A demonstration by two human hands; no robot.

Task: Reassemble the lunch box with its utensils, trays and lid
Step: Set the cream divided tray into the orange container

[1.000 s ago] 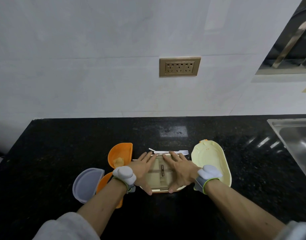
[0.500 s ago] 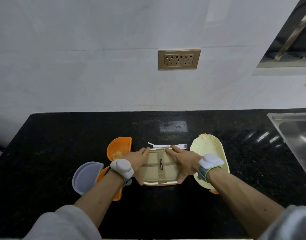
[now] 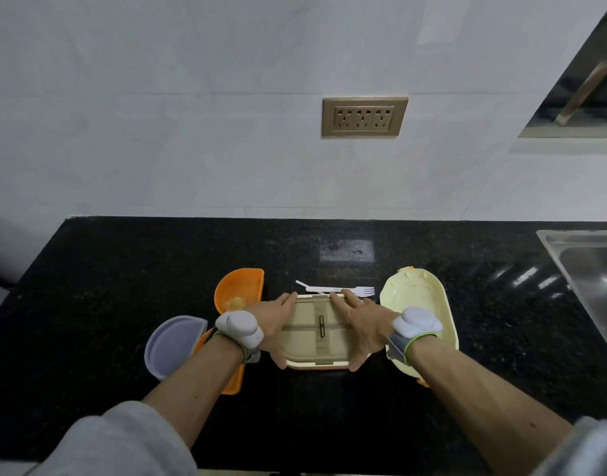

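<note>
A beige divided tray [image 3: 317, 334] sits in the lunch box base, whose orange rim [image 3: 316, 367] shows at the near edge. My left hand [image 3: 271, 321] grips the tray's left side, fingers at the far edge and thumb at the near edge. My right hand [image 3: 364, 321] grips the right side the same way. A white fork [image 3: 343, 290] lies just behind the tray. The pale yellow lid [image 3: 415, 297] lies upside down to the right. An orange half-round cup [image 3: 240, 290] holding a food scrap stands to the left.
A grey half-round cover [image 3: 171, 345] rests on a second orange cup [image 3: 233, 383] under my left forearm. A steel sink [image 3: 590, 269] is set into the black counter [image 3: 123, 286] at the far right. The wall has a gold socket plate [image 3: 364, 116].
Both hands lay flat on top of the beige tray before; they have slid outward to its sides and now hold its edges. The view has shifted slightly.
</note>
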